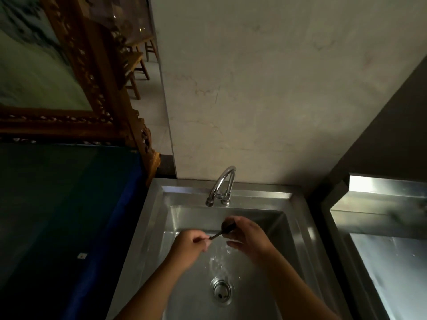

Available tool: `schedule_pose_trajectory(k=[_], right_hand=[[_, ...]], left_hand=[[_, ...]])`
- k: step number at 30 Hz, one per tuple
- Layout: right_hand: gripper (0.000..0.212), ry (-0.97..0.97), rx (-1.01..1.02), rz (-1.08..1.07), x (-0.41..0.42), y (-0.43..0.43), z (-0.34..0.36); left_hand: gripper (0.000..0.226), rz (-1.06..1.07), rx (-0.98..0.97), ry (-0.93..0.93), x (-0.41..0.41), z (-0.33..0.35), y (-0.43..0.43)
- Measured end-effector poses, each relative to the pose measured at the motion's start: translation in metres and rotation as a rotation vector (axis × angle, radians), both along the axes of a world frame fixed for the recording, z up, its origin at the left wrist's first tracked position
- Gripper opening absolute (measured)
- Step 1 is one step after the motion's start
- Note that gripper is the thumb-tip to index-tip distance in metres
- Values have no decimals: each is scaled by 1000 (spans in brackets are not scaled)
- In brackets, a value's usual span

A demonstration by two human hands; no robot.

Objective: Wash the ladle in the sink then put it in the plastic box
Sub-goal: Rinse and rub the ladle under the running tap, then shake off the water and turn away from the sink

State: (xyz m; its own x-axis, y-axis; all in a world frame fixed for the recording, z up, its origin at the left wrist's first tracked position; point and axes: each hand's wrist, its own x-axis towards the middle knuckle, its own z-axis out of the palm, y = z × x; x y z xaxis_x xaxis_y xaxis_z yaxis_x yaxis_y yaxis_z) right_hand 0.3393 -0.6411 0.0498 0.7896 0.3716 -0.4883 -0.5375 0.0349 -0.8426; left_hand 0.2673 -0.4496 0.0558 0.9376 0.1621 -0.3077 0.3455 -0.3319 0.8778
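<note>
Nearest me the drain (221, 289) sits in the sink (307, 239) floor, and I place all from it. Above it, my left hand (190, 247) has its grip pinched on the ladle (225, 227) handle end; the long axis runs up-right to the dark bowl, which my right hand (248, 236) cups, fingers curled round it. Beyond, the tap (221, 185) arches over. No plastic box in sight.

Both hands over sink (147, 215): left hand (191, 244) pinches ladle (225, 228) handle, right hand (248, 236) cups bowl; faucet (221, 185) at far rim.
</note>
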Motion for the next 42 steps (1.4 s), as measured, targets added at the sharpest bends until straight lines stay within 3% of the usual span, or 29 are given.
schedule_pose_trajectory(k=[6,9,17,22,37,42], right_hand=[[35,52,318,-163,-31,-17,12],[25,73,423,-194,-46,-21,9],[50,246,481,-340,-85,-10,-13],[36,184,520,-295,-80,-13,0],[33,185,410,-241,-72,-12,10],[19,-42,152,-158,-57,-5,40]], left_hand=[[10,-67,122,-104,-2,19,-8],[14,-100,166,-110,-8,15,-10],[14,-102,240,-55,-41,-5,-13],[13,-61,252,-156,-44,5,-14],[14,-182,414,-147,-44,13,-11],[8,-222,489,-188,-36,21,-17]])
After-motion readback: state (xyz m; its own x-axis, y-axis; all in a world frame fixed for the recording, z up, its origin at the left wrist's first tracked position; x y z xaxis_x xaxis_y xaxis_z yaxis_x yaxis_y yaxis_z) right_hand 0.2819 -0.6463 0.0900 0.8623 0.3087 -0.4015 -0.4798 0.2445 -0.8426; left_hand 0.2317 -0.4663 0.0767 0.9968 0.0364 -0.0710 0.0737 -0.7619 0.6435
